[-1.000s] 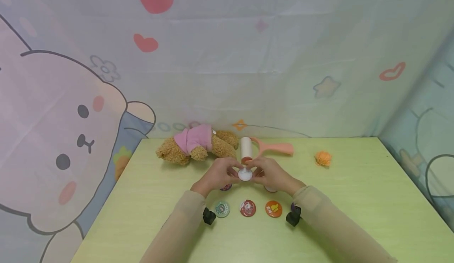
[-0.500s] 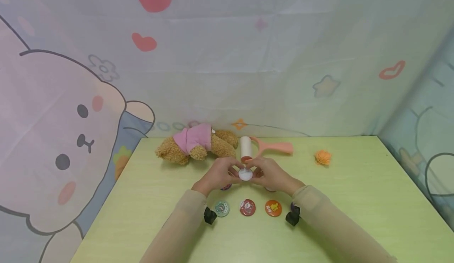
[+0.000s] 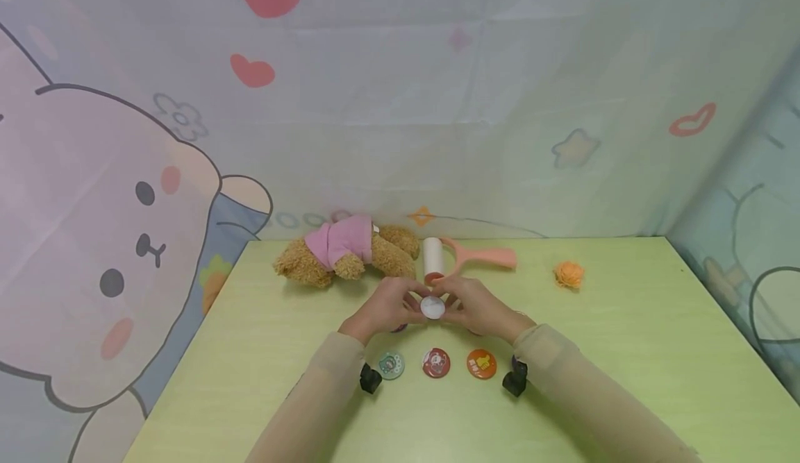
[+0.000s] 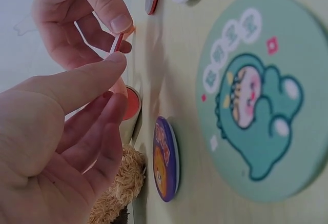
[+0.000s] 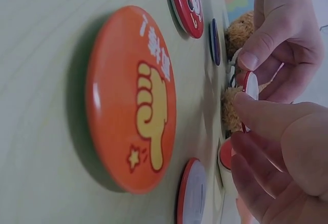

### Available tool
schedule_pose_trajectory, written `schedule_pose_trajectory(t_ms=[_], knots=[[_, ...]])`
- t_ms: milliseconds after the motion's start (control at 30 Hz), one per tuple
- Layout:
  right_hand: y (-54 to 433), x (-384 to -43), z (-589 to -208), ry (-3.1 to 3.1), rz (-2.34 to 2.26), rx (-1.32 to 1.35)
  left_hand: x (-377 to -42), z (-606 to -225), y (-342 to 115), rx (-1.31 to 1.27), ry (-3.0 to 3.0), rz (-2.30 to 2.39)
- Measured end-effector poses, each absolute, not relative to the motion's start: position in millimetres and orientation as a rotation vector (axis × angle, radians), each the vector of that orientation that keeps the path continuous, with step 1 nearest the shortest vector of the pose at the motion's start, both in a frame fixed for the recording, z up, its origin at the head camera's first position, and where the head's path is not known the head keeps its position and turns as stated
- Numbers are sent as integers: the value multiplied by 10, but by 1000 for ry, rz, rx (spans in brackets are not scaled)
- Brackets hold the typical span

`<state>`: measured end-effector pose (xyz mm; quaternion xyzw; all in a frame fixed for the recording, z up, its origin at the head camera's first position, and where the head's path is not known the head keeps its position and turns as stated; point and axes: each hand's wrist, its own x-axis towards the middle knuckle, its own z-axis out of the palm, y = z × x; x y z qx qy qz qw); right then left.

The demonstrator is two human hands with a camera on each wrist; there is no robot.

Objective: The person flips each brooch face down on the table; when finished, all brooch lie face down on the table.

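Both hands meet above the table in the head view, holding a round pin badge (image 3: 432, 307) with its white back showing and a red edge. My left hand (image 3: 389, 308) pinches it from the left between thumb and fingers. From the other side, my right hand (image 3: 476, 308) grips the edge the same way. Under the left hand lies a purple badge (image 4: 166, 160); below the right, a white-backed badge with a red rim (image 5: 192, 193). Nearer the front are a green badge (image 3: 392, 366), a red badge (image 3: 436, 363) and an orange badge (image 3: 482, 364) in a row.
A brown plush toy (image 3: 350, 248) in a pink top lies at the back left of the table. Beside it is a lint roller (image 3: 433, 258) with a pink handle (image 3: 494, 257). An orange tuft (image 3: 569, 275) sits farther right. The right sleeve partly hides another badge.
The head view has shifted slightly, so the scene sits a little higher. Both hands stay in place on the pin badge, which turns very slightly between the fingers.
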<state>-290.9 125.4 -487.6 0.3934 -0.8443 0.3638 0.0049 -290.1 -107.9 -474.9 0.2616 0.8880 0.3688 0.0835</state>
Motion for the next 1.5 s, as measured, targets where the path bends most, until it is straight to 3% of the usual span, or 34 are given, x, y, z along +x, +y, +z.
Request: schedule_pose_trajectory(t_ms=[1500], knots=[[1222, -2954, -4939, -2716, 963, 1370, -2893, -4799, -979, 892, 2704, 808]])
